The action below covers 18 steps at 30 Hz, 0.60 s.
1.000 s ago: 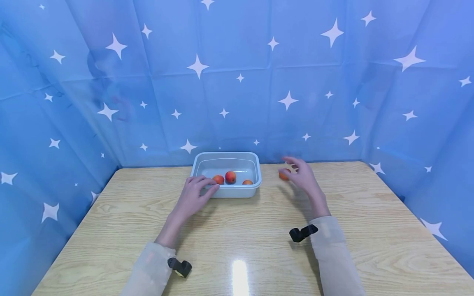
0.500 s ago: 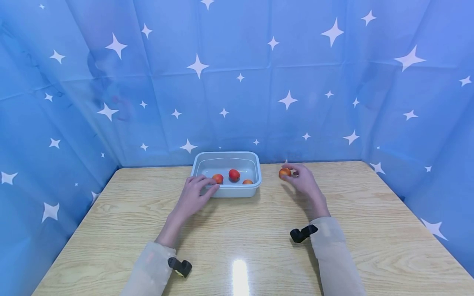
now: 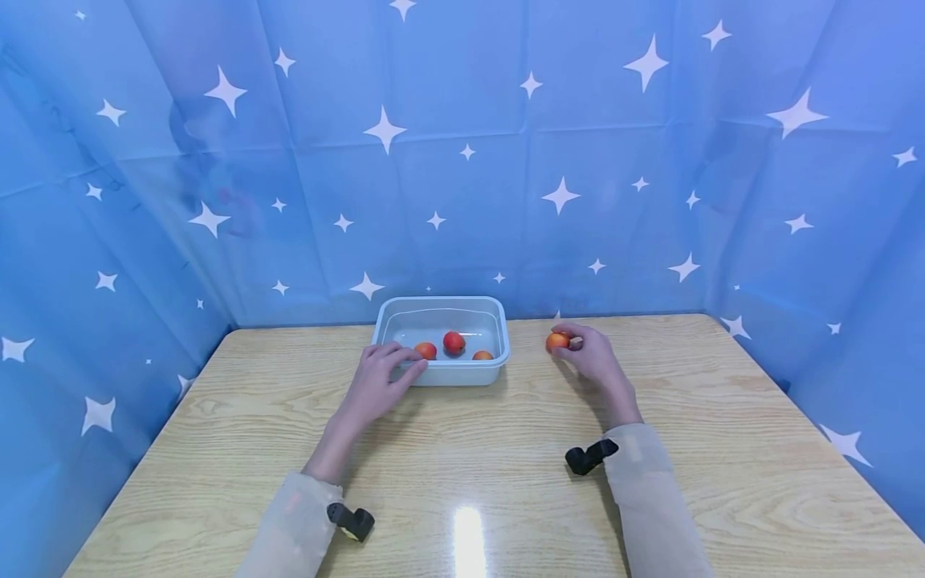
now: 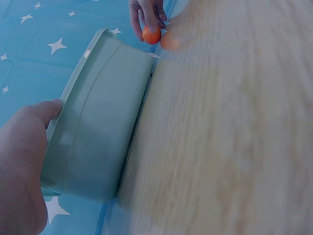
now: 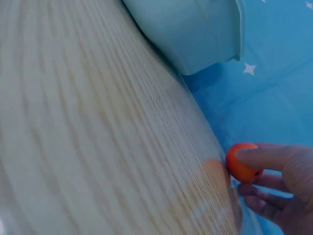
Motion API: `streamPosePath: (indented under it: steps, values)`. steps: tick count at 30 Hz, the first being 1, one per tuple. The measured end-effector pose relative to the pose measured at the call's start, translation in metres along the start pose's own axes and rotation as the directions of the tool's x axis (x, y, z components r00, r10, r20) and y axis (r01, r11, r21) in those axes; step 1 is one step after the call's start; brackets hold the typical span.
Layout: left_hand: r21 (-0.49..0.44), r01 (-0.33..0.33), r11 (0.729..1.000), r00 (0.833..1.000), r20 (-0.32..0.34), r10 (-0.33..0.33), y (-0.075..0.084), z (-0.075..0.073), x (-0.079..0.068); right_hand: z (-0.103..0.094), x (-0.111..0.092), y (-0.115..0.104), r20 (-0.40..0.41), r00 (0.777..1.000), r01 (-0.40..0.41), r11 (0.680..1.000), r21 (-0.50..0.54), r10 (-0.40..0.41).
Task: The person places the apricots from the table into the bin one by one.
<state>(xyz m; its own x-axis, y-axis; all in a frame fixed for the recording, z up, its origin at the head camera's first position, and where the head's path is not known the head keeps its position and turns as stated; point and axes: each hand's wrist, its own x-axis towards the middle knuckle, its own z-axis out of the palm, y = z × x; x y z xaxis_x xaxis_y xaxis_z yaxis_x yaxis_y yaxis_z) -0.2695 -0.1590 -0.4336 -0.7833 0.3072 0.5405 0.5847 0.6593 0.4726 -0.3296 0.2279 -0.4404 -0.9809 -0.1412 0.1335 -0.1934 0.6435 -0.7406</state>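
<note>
A pale blue-green plastic tub [image 3: 462, 375] stands at the table's back edge with a few small orange-red round fruits inside, one of them a red fruit [image 3: 454, 343] in the middle. My left hand [image 3: 376, 381] holds the tub's front left rim, its fingers over the edge and the thumb [image 4: 51, 110] at the rim. Right of the tub, my right hand [image 3: 596, 353] pinches another small orange-red fruit [image 5: 240, 164] between thumb and fingers, low over the tabletop. The left wrist view also has this fruit [image 4: 151, 35], right beside its reflection in the wood.
The light wood table [image 3: 462, 449] ends just behind the tub at a blue curtain [image 3: 462, 209] with white stars. Dark wrist cameras sit on both sleeves, the left wrist camera [image 3: 352, 522] and the right wrist camera [image 3: 591, 456].
My right hand's fingers have come together on the fruit, which was uncovered between spread fingers before. The red fruit in the tub has shifted slightly. My left hand stays put.
</note>
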Motion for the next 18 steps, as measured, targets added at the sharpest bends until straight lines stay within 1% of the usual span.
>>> streamPosePath:
  steps: [5,11,18]
  values:
    - [0.0,-0.007,1.0,1.0,-0.002,0.007,0.0,0.0,0.0,-0.001,0.001,0.0,-0.009,1.0,-0.006,1.0,0.019,0.006]
    - [-0.002,-0.002,1.0,1.0,0.0,0.002,0.0,0.0,0.0,-0.002,0.001,-0.007,-0.06,0.998,-0.006,0.997,0.078,0.011]
    - [0.007,0.017,1.0,1.0,0.012,-0.017,0.0,-0.001,0.0,-0.006,0.003,-0.018,-0.099,0.994,0.056,0.997,0.047,-0.051]
